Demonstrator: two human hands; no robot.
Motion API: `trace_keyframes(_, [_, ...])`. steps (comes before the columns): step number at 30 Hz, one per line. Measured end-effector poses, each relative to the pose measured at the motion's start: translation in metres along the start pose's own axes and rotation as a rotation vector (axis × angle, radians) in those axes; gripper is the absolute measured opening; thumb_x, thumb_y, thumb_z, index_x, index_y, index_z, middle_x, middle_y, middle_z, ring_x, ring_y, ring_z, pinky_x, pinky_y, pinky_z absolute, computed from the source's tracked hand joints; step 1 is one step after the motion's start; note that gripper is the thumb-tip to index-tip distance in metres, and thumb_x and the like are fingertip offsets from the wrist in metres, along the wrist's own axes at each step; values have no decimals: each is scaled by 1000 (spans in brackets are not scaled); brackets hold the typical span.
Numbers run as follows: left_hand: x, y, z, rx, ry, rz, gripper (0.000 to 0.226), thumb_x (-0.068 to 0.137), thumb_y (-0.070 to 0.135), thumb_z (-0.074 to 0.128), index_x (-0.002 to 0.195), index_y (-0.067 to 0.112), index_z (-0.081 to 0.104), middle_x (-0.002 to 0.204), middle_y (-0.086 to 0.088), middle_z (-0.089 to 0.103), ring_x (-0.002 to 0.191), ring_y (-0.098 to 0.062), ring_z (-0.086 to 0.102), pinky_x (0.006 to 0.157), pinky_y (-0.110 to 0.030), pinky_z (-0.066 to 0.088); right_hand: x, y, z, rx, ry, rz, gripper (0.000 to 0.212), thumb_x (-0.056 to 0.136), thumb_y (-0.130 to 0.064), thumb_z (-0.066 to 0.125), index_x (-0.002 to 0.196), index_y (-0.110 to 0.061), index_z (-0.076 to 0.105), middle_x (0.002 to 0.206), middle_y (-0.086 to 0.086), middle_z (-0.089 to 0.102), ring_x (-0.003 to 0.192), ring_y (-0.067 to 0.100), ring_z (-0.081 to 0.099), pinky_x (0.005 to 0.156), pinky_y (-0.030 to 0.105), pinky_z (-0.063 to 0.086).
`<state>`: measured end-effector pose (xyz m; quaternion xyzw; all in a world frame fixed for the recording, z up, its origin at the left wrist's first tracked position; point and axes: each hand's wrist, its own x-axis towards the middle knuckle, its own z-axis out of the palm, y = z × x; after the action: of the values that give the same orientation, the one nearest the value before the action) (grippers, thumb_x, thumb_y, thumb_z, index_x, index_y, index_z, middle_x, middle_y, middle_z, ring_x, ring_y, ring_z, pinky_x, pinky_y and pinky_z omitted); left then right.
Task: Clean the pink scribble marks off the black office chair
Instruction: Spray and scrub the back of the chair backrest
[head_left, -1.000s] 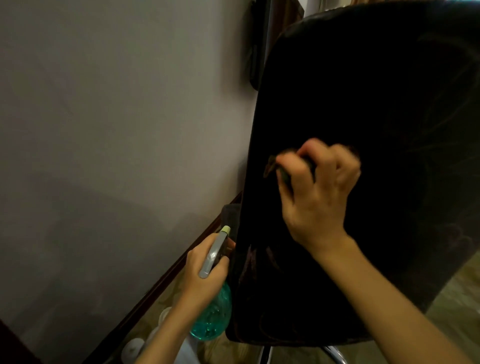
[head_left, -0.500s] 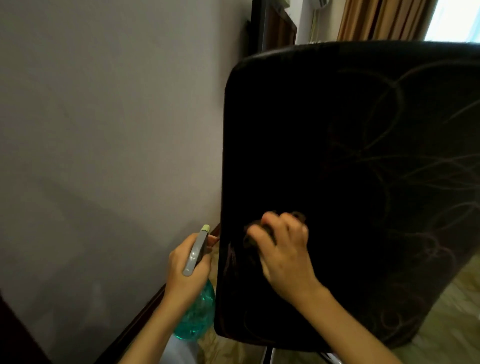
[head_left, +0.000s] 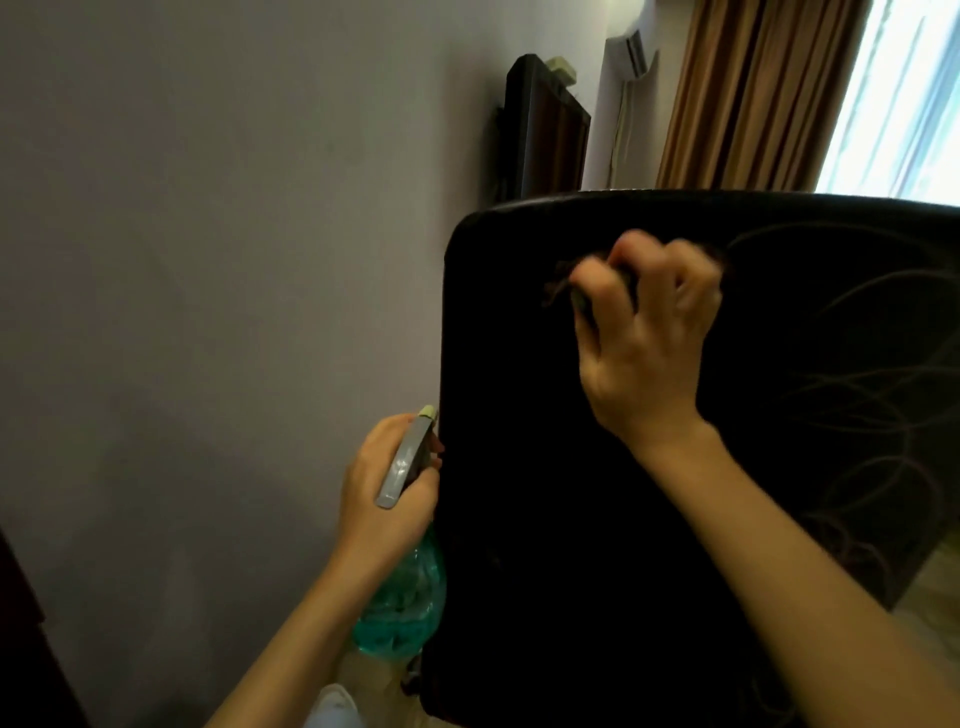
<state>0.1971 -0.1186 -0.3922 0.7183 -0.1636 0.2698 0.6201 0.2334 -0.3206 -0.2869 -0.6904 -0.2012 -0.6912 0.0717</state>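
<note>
Scribbles (head_left: 878, 395) in faint pink loop across the right half of the chair (head_left: 545, 545), whose black back stands upright and fills the lower right of the view, with its left edge close to the wall (head_left: 208, 260). The left half of the back reads as plain black in this light. The right hand (head_left: 649, 332) is on the upper left part of the back, just below the top edge, where the marks begin. Its fingers are curled and pinch a small dark wad (head_left: 579, 299) against the surface. Hand and wad are both blurred, so what the wad is made of cannot be told. The right forearm crosses the back from the lower right corner. The left hand (head_left: 384, 488) is at the chair's left edge, about halfway down, wrapped round the neck of a bottle (head_left: 405, 597). The bottle's grey spray head (head_left: 405, 462) points up and has a pale tip just beside the chair's edge. Its teal body hangs below the hand, against the same edge. Above the chair a dark TV (head_left: 545, 130) hangs on the wall, with a white air conditioner (head_left: 631, 49) higher up. A brown curtain (head_left: 753, 93) and a bright window (head_left: 904, 93) lie to the right. A strip of pale floor (head_left: 924, 597) shows at the lower right.
</note>
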Motion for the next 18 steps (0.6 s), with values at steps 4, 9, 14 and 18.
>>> trace_keyframes(4, [7, -11, 1, -24, 7, -69, 39, 84, 8, 59, 117, 28, 57, 96, 9, 66, 90, -22, 64, 75, -34, 53, -76, 1, 7, -31, -106, -85, 24, 88, -30, 51, 110, -22, 49, 122, 4, 43, 104, 28, 40, 81, 39, 32])
trace_keyframes(9, [12, -11, -3, 17, 19, -119, 41, 89, -11, 50, 123, 11, 58, 91, -10, 64, 87, -44, 58, 76, -53, 48, -138, -9, 0, -23, -295, -115, 28, 97, -41, 32, 112, -23, 48, 122, 4, 42, 105, 27, 40, 83, 39, 30])
trace_keyframes(14, [9, 1, -3, 0, 31, -60, 29, 85, 6, 60, 100, 31, 61, 87, -13, 62, 81, -45, 57, 71, -55, 49, -105, -22, -13, 44, -276, -40, 37, 77, -26, 52, 113, -22, 47, 122, 5, 41, 108, 28, 40, 84, 41, 33])
trace_keyframes(18, [5, 17, 6, 23, 16, 0, 20, 75, 26, 56, 91, 16, 62, 81, -6, 59, 64, -20, 55, 54, -28, 43, -4, -41, -25, 60, -48, -64, 35, 81, -21, 58, 112, -24, 45, 122, 4, 37, 110, 29, 36, 84, 41, 32])
